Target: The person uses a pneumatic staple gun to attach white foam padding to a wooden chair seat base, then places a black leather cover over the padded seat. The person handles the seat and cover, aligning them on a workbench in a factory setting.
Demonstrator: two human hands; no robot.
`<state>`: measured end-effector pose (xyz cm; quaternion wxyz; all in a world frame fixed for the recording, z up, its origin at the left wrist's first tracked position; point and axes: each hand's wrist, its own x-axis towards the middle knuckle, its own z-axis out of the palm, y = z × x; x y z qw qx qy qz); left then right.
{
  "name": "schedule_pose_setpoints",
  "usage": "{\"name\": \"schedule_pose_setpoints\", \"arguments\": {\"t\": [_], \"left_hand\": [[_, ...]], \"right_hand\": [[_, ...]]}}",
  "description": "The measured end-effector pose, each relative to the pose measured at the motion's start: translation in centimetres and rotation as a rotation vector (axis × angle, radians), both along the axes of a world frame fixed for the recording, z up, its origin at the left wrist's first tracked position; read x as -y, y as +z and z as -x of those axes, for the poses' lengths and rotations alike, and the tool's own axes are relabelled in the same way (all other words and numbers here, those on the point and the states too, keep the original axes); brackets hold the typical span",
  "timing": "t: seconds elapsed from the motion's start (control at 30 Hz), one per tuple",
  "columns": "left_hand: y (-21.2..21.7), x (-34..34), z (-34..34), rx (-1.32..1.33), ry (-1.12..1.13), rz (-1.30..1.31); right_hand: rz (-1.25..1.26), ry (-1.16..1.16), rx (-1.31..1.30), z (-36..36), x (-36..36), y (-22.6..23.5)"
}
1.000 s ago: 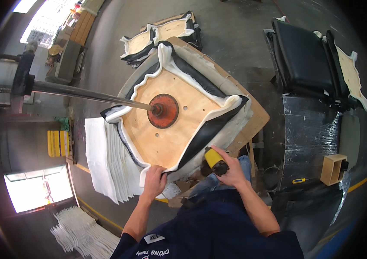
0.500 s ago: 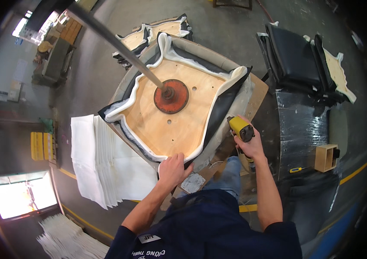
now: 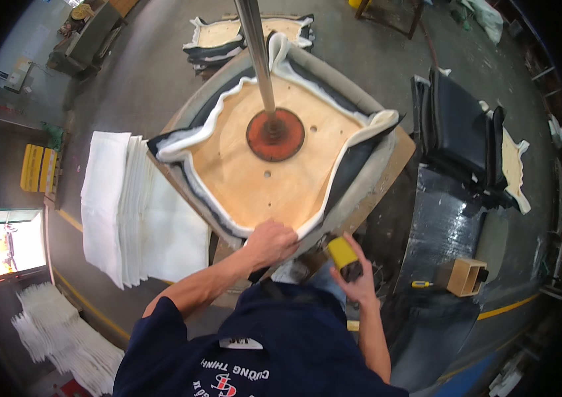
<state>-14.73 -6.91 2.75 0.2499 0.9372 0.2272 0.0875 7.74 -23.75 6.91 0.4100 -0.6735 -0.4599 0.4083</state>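
Observation:
A plywood seat panel (image 3: 228, 172) lies underside up, with white padding (image 3: 334, 169) folded around its edge and black cover material (image 3: 349, 173) outside that. A red round disc (image 3: 261, 142) on a metal rod (image 3: 254, 46) presses on its middle. At the near corner my left hand (image 3: 269, 246) is closed over the padding edge, fingers curled onto the wood. My right hand (image 3: 361, 281) grips a yellow and black staple gun (image 3: 342, 253), just right of that corner and near the grey padded rim (image 3: 380, 165) around the seat. Its nose is blurred; contact cannot be told.
Stacked white sheets (image 3: 106, 205) stand left of the seat, more white sheets (image 3: 63, 331) at lower left. Black upholstered seats (image 3: 459, 122) are piled at right, above a small wooden box (image 3: 466, 276) and a yellow screwdriver (image 3: 421, 284). Other covered panels (image 3: 218, 33) lie beyond.
My right hand has brought the staple gun leftward and nearer to the seat's near corner. My left hand has shifted slightly along that corner, its fingers more curled. The view has turned.

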Motion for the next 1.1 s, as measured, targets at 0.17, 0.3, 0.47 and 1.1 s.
{"name": "schedule_pose_setpoints", "arguments": {"t": [0.17,0.3,0.47,1.1], "left_hand": [[0.0,-1.6,-1.2,0.167,0.035,0.075],[-0.4,-3.5,-1.2,0.143,0.150,0.014],[-2.5,-4.8,-1.0,0.140,0.215,-0.100],[-5.2,-5.3,-0.6,0.213,0.333,0.007]], "right_hand": [[0.134,0.015,-0.083,1.0,-0.8,2.1],[0.167,0.080,0.002,1.9,-4.3,3.1],[0.199,0.063,0.001,2.9,-7.8,3.1],[0.556,0.051,-0.058,4.2,-12.2,2.8]]}}
